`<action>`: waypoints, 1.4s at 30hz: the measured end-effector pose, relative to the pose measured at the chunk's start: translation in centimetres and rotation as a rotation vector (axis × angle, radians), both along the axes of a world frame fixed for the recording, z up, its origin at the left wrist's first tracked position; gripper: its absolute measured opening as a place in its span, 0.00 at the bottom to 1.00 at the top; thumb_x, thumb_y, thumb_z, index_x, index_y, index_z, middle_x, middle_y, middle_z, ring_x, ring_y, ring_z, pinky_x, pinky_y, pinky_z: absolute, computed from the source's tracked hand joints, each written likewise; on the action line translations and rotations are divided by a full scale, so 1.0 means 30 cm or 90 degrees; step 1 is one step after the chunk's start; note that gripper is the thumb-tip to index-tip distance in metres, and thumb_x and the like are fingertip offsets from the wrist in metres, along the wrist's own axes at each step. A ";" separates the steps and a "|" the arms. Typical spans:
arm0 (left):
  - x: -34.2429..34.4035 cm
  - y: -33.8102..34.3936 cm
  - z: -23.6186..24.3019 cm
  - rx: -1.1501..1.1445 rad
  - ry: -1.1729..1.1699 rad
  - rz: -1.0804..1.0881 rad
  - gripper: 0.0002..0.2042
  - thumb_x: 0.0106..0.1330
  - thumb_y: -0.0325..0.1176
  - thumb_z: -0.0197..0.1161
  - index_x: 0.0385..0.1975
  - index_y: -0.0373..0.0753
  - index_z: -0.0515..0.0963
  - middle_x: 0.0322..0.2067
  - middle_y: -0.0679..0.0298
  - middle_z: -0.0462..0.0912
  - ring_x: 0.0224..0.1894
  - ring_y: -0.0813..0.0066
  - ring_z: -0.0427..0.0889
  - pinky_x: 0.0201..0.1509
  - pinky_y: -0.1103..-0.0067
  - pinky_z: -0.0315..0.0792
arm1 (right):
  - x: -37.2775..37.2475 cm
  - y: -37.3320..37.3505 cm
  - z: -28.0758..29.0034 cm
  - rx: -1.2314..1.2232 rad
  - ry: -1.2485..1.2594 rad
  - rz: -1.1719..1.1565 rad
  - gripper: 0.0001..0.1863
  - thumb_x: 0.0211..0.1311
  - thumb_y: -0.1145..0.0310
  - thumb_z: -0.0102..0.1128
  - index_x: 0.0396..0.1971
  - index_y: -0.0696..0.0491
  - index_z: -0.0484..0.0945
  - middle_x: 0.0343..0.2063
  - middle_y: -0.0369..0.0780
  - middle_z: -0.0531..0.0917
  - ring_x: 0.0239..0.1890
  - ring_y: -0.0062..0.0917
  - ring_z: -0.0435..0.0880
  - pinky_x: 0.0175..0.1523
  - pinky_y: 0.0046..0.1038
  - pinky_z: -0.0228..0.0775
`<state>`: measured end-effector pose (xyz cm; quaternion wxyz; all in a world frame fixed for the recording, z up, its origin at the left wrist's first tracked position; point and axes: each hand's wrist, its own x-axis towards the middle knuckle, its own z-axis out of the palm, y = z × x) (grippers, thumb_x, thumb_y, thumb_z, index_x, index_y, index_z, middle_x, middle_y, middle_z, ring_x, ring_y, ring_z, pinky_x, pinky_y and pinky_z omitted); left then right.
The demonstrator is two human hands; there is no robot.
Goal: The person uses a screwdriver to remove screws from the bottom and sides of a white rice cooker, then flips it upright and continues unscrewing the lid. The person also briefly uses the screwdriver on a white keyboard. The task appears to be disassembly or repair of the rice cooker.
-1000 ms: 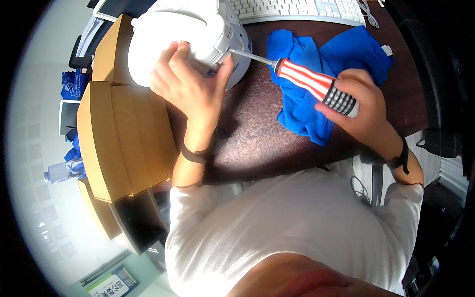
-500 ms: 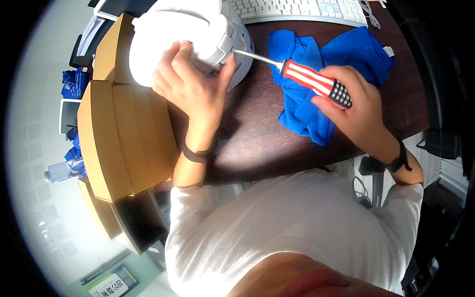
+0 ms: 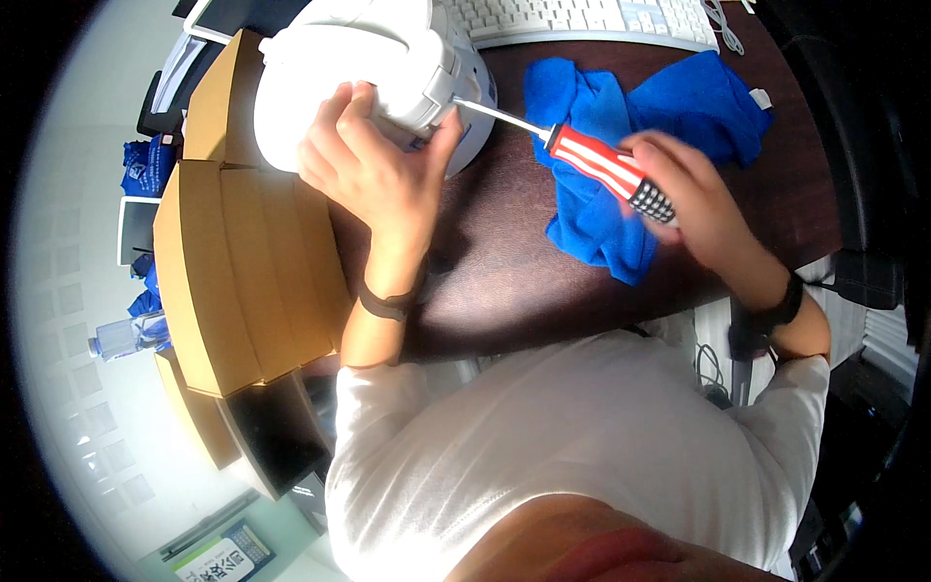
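Being angled over one blue cloth (image 3: 606, 102): one screwdriver (image 3: 596, 163), grip striped red/white, butt black with white checks, shank bare metal. Tip is set at the side of one white appliance (image 3: 335, 58). Grip's rear is clamped by right hand's (image 3: 693, 194) fingers, blurred. Appliance is held by left hand (image 3: 378, 170), fingers bent, thumb spread by tip.

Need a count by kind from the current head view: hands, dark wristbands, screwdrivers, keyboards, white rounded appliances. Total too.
Left hand and right hand: 2
Dark wristbands, one on each arm: 2
Screwdriver, held in the right hand: 1
Keyboard: 1
White rounded appliance, under the left hand: 1
Total: 7
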<state>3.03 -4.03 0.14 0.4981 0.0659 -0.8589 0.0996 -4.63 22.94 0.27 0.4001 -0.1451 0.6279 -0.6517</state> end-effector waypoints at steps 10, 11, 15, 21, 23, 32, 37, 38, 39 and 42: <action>0.001 0.018 0.008 0.010 -0.004 0.014 0.35 0.37 0.50 0.77 0.44 0.38 0.71 0.45 0.59 0.74 0.49 0.58 0.70 0.54 0.64 0.59 | 0.066 0.004 -0.053 -0.082 -0.107 -0.103 0.21 0.66 0.57 0.51 0.49 0.60 0.70 0.34 0.42 0.78 0.29 0.20 0.77 0.26 0.21 0.68; 0.001 0.018 0.008 0.010 -0.007 0.016 0.35 0.37 0.49 0.77 0.44 0.38 0.71 0.45 0.59 0.74 0.49 0.58 0.70 0.54 0.64 0.59 | 0.035 0.006 -0.033 -0.127 -0.332 -0.046 0.22 0.68 0.56 0.47 0.47 0.60 0.71 0.32 0.42 0.78 0.28 0.20 0.76 0.24 0.20 0.65; 0.008 0.015 0.005 0.012 -0.010 0.022 0.35 0.37 0.49 0.77 0.44 0.38 0.70 0.45 0.59 0.74 0.50 0.58 0.70 0.55 0.64 0.59 | -0.012 0.003 -0.057 -0.268 -0.454 0.110 0.22 0.70 0.56 0.41 0.42 0.61 0.74 0.25 0.42 0.78 0.24 0.19 0.75 0.18 0.18 0.58; 0.007 0.018 0.008 0.008 -0.011 0.030 0.35 0.38 0.49 0.77 0.45 0.38 0.70 0.46 0.59 0.74 0.50 0.59 0.70 0.55 0.64 0.59 | 0.025 0.002 -0.039 -0.199 -0.352 -0.035 0.18 0.69 0.56 0.41 0.36 0.56 0.74 0.21 0.38 0.77 0.22 0.19 0.75 0.20 0.18 0.59; 0.011 0.012 0.005 0.007 -0.012 0.026 0.35 0.39 0.50 0.76 0.45 0.38 0.71 0.46 0.58 0.74 0.49 0.58 0.69 0.53 0.64 0.59 | 0.045 -0.022 0.038 -0.141 -0.498 -0.129 0.18 0.69 0.56 0.41 0.35 0.55 0.74 0.21 0.37 0.77 0.22 0.20 0.75 0.21 0.18 0.59; 0.003 0.008 -0.001 0.005 -0.004 0.013 0.35 0.41 0.52 0.75 0.46 0.37 0.71 0.47 0.57 0.73 0.47 0.57 0.69 0.52 0.65 0.58 | 0.085 0.007 0.008 -0.125 0.070 -0.223 0.14 0.67 0.65 0.49 0.46 0.58 0.68 0.25 0.38 0.75 0.21 0.17 0.73 0.23 0.19 0.63; 0.004 0.015 0.010 0.006 -0.010 0.031 0.35 0.37 0.50 0.77 0.44 0.38 0.70 0.46 0.59 0.74 0.49 0.59 0.70 0.55 0.64 0.59 | 0.045 0.012 -0.045 -0.121 0.599 -0.194 0.24 0.55 0.76 0.61 0.52 0.60 0.64 0.40 0.43 0.72 0.30 0.19 0.75 0.33 0.17 0.69; 0.005 0.011 0.008 0.003 -0.007 0.026 0.35 0.39 0.51 0.76 0.45 0.37 0.71 0.46 0.58 0.74 0.48 0.58 0.69 0.53 0.64 0.59 | 0.046 0.016 -0.056 -0.107 0.571 -0.175 0.28 0.53 0.77 0.64 0.53 0.60 0.63 0.44 0.45 0.72 0.33 0.20 0.76 0.35 0.18 0.70; 0.003 0.006 0.000 0.000 -0.003 0.018 0.35 0.40 0.52 0.75 0.45 0.37 0.71 0.47 0.58 0.73 0.47 0.57 0.69 0.52 0.65 0.58 | 0.049 0.015 -0.057 -0.043 0.410 -0.186 0.29 0.52 0.76 0.65 0.53 0.60 0.62 0.45 0.45 0.72 0.34 0.21 0.77 0.36 0.19 0.71; 0.003 0.018 0.005 0.001 -0.005 0.025 0.34 0.39 0.50 0.76 0.45 0.37 0.71 0.46 0.58 0.74 0.48 0.58 0.69 0.53 0.64 0.59 | 0.055 0.008 -0.050 -0.056 -0.080 -0.148 0.26 0.59 0.64 0.57 0.54 0.59 0.63 0.41 0.45 0.76 0.31 0.23 0.79 0.31 0.22 0.73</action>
